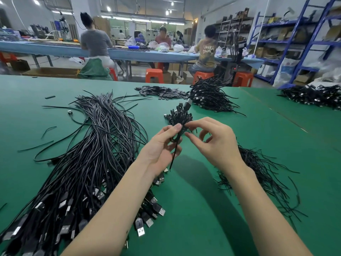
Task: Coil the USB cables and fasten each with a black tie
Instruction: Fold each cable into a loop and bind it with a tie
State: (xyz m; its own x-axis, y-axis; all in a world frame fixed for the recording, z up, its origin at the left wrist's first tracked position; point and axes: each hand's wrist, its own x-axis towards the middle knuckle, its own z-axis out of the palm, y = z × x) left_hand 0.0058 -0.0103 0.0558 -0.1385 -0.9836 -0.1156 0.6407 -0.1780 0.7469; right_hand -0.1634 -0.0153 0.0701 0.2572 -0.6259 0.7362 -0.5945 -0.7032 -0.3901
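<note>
- No bins or trays near the hands; everything lies loose in heaps on the green table (212,191).
- Left hand (160,146) is raised over the table, thumb and fingers curled round a small coiled cable (176,138), pinching the loop near its top.
- One loose end of that cable hangs straight down from the coil past the left palm, tip pointing toward the table and the person.
- Coil's long axis can't be told, fingers cover most of it.
- Right hand (214,143) is just right of the coil, fingertips bent and pinching at the coil's upper right side; a black tie there is too small to make out.
- Left of the left hand: big bundle of straight cables (88,163), long axis running from near-left up and away, USB plugs (147,215) at the near end by the left forearm.
- Right of the right wrist: loose heap of thin black ties (262,172), strands mostly pointing down-right.
- Just beyond the fingertips: small pile of coiled cables (180,115).
- Further beyond, to the right: bigger pile of finished coils (210,95).
- Far beyond the hands: flat scatter of small black pieces (162,91).
</note>
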